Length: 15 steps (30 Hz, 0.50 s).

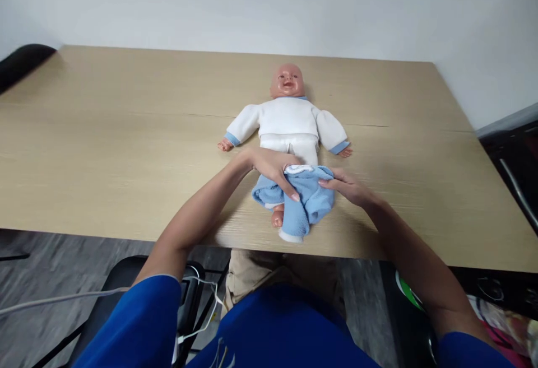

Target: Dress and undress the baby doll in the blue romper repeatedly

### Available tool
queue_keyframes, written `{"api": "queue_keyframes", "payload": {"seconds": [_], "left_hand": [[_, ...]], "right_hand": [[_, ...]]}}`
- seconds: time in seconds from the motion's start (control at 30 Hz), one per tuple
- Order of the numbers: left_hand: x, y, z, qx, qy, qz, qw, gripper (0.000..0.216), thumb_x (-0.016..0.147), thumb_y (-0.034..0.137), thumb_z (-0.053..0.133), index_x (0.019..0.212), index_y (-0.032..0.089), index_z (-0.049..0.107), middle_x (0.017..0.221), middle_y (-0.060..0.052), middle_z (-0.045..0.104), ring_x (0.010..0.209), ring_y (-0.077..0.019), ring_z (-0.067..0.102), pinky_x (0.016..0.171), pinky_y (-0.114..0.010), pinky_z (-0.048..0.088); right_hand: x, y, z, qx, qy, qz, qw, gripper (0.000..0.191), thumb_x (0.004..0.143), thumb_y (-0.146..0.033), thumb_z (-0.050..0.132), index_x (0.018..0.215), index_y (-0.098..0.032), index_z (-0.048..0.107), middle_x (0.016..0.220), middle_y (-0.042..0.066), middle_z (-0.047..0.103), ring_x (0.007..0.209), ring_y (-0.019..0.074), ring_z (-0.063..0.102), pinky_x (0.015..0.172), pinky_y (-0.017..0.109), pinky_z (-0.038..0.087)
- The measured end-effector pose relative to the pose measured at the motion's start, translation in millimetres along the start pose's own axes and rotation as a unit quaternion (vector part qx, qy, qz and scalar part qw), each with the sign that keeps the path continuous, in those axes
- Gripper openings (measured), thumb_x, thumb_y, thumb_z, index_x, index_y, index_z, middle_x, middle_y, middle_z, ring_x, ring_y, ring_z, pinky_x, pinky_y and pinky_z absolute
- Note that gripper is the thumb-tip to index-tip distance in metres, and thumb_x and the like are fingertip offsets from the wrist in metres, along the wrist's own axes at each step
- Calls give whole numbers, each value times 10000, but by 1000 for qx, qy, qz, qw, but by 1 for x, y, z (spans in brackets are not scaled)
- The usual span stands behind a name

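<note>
Centrally, one doll with a bald, pinkish plastic head and white cloth clothing [288, 116] is laid face-up on a pale wood-grain table [126, 93]. Its long axis is run from far to near: the head is pointed far, the legs near, and two arms are spread left and right. Two white sleeves are finished with light-blue cuffs, and blue is shown at the neck. Around the lower legs, one light-blue fleece garment with white trim [313, 195] is bunched by the near edge; its trimmed opening is turned far, and one white-ended tube is pointed near. One bare doll foot [277, 218] is seen just left of that tube. By the right hand [347, 185], the opening's right rim is pinched. By the left hand [275, 167], a thumb is laid on the cloth; with fingers hidden, whether it is clamped cannot be told. The two hands are set apart.
</note>
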<state>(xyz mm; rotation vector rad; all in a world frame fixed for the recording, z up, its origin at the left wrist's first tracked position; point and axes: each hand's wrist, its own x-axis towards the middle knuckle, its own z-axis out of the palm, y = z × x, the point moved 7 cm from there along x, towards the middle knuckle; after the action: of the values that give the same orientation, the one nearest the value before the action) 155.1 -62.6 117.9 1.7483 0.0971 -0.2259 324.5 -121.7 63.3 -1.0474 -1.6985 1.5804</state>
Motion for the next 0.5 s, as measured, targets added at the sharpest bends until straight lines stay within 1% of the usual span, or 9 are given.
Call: {"api": "queue_keyframes", "payload": {"seconds": [0.1,0.17,0.2,0.23,0.3,0.33,0.4,0.47,0.5], "left_hand": [[0,1,-9,-22,51,24,998,439,841,598,1117,1034,230,974,1069,-66,963,965,-292,899,917,-387,778],[-2,-2,-15,-36,80,29,996,466,816,545,1146,1130,238,989,1198,-87,978,1077,-325,929,1021,-417,790],[-3,-4,-16,-39,84,28,995,479,809,537,1151,1147,240,989,1221,-93,977,1095,-330,932,1031,-419,791],[-4,-6,-17,-39,83,25,995,478,806,538,1152,1140,240,984,1209,-91,976,1085,-328,930,1011,-414,793],[-8,-12,-15,-33,62,12,997,470,792,548,1152,1090,238,963,1129,-71,966,1017,-312,913,925,-401,789],[-10,-15,-13,-29,44,6,999,466,779,559,1156,1043,236,948,1066,-59,955,964,-302,897,869,-392,779],[-14,-19,-8,-21,9,-6,1000,475,772,603,1155,934,227,914,941,-47,919,857,-281,854,763,-373,742],[-16,-20,-5,-12,-6,-15,1000,498,840,673,1101,871,220,897,877,-52,894,799,-266,822,710,-360,712],[-17,-19,-5,-7,0,-14,1000,513,884,701,1061,854,217,893,858,-55,884,786,-260,811,701,-356,705]], "right_hand": [[-3,-5,12,-15,-70,3,997,485,1050,-664,956,1208,-215,864,1045,27,825,939,231,732,862,344,655],[-7,-5,18,-9,-111,18,994,470,1026,-633,989,1151,-198,858,987,11,813,868,198,721,794,309,630],[-9,-3,19,4,-118,28,993,455,1009,-616,1007,1097,-197,854,942,1,797,823,183,706,763,300,615],[-10,-1,18,25,-109,33,993,451,982,-610,1025,1043,-201,845,902,-8,780,787,176,694,747,302,610],[-11,4,9,81,-53,33,995,451,940,-629,1024,1006,-224,837,897,1,791,791,201,724,780,347,647],[-11,6,3,108,-14,30,994,443,948,-652,987,1039,-243,846,950,23,827,849,236,770,835,390,682],[-10,11,-6,142,47,25,988,447,979,-694,891,1156,-284,867,1136,80,900,1065,327,852,992,496,730],[-8,14,-8,153,67,32,985,491,996,-722,852,1253,-305,875,1281,109,917,1253,380,864,1120,562,728],[-6,14,-8,150,67,34,986,525,982,-744,876,1268,-304,876,1281,107,917,1262,382,867,1125,559,732]]}}
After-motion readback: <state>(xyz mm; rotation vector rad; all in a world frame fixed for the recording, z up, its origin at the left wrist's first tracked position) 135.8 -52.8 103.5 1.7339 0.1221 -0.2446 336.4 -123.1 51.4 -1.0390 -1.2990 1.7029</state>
